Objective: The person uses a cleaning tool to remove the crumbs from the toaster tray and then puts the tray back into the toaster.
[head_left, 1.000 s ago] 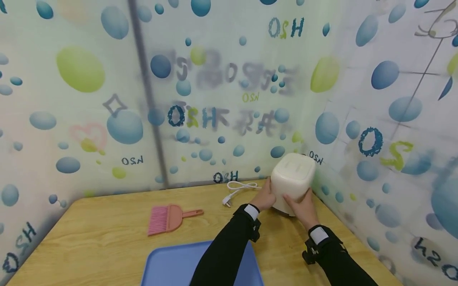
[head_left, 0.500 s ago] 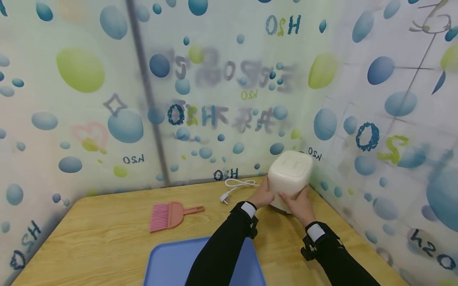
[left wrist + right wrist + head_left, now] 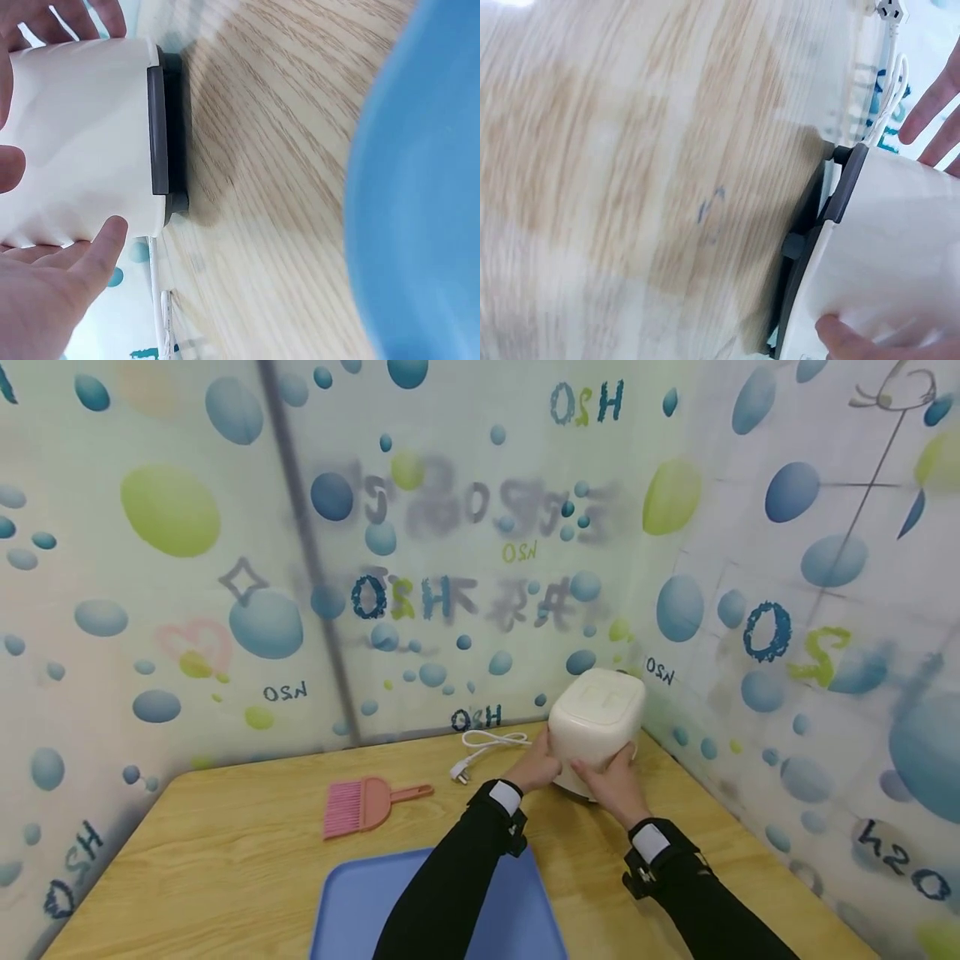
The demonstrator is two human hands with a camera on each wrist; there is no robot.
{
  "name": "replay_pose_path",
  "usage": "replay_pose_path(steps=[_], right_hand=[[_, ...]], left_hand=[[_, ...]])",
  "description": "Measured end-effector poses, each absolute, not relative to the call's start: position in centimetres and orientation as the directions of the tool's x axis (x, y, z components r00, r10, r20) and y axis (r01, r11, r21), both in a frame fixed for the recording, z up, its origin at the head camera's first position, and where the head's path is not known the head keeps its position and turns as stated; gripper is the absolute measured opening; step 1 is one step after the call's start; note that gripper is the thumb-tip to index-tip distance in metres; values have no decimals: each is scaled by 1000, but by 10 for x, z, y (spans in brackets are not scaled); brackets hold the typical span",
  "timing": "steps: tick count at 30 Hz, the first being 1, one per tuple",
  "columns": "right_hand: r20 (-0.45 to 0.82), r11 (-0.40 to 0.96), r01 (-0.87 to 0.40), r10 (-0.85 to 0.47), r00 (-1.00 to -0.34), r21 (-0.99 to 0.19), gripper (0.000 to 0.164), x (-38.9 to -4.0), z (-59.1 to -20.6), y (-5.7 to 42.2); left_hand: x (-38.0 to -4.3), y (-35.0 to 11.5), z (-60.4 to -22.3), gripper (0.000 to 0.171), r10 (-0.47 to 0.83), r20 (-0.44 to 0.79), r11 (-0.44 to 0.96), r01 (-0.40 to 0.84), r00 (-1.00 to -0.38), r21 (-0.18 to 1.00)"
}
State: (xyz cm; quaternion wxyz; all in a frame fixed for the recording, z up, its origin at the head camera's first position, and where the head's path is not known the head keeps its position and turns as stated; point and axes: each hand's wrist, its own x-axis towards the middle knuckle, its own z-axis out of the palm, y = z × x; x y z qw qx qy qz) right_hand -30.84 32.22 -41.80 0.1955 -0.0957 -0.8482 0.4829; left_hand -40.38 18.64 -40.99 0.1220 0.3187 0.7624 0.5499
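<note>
A cream-white toaster [image 3: 596, 714] with rounded edges and slot-like marks on its top is held between both hands near the back right corner of the table. My left hand [image 3: 534, 766] grips its left side, the thumb lying along the wall in the left wrist view. On the near right side, my right hand [image 3: 617, 783] holds it with the thumb pressed to the front. The right wrist view shows the toaster's dark base [image 3: 847, 184] and stubby feet close over the wood. Its white cord [image 3: 491, 739] runs left to a plug [image 3: 459, 772].
A blue tray [image 3: 360, 902] lies at the front of the wooden table [image 3: 225, 860], partly under the left forearm. Left of the plug is a pink hand brush [image 3: 375, 803]. Patterned curtain walls [image 3: 450, 527] stand behind and to the right.
The toaster has shifted slightly left with both hands still holding it, and the cord and plug have moved a little left too. The head view has turned slightly.
</note>
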Motion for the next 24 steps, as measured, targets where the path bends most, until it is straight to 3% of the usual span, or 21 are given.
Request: replay_pose_path(steps=[7,13,20,24], right_hand=[[323,535,-83,372,-871,-841,100,-309,-416,322],[457,692,-127,318,-831,-711,111,-317,-407,331],[412,804,-54,245,-877,-593,97,-319,-392,334],[390,816,-28,246,-888,-578,89,-318,-390,333]], left_hand=[[-403,176,-408,91,599,114,264,329,-793,906],[-401,169,-409,74,524,34,350,251,-851,902],[-402,166,-418,47,414,-104,387,72,-904,919],[-401,165,-425,40,396,-173,281,-60,-902,958]])
